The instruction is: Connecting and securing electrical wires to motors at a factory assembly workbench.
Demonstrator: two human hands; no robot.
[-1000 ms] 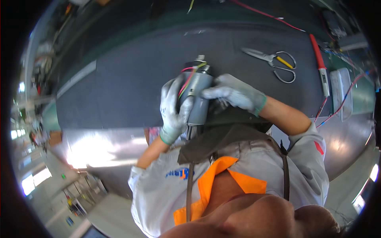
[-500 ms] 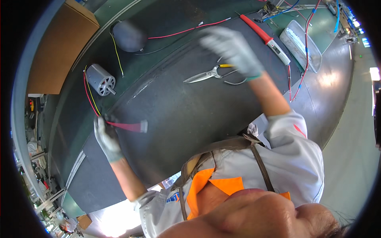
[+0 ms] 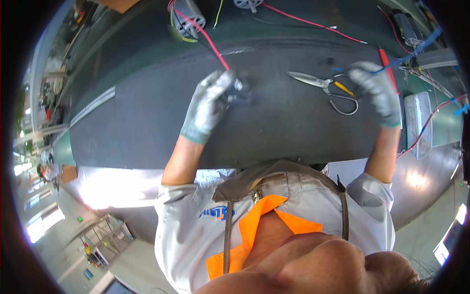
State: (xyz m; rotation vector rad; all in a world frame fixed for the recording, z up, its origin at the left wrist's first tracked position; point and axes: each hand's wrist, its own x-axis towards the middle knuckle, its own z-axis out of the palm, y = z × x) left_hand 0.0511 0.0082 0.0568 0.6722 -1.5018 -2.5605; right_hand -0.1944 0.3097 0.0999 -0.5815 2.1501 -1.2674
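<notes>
Left fingers: the gloved fingers (image 3: 223,81) of the left hand (image 3: 208,105) are pinched together on the end of a red wire (image 3: 208,41), over the middle of the dark mat (image 3: 147,122); a small dark part sits at the fingertips, too blurred to tell what it is.
Right fingers: the gloved right hand (image 3: 377,93) has its fingers curled around a blue wire (image 3: 411,51) near the mat's far right corner; the grip looks closed, though motion blur hides the fingertips.
Red wire: it runs from the left hand's pinch up and leftward to a small grey motor (image 3: 188,17) beyond the mat's far edge, toward its left end.
Blue wire: it leaves the right hand and rises to the right, past the mat's right edge into the clutter of parts there.
Scissors: metal scissors (image 3: 323,85) lie flat on the mat between the two hands, blades pointing left, their looped handles just beside the right hand.
Red-handled tool: a slim red tool (image 3: 384,59) lies at the mat's far right corner, partly behind the right hand.
Second motor: another motor (image 3: 247,4) shows at the picture's top edge, with a long red lead (image 3: 313,23) trailing rightward along the far side of the bench.
Clear tray: a pale oblong tray (image 3: 416,125) sits off the mat's right edge, just beside the right wrist.
</notes>
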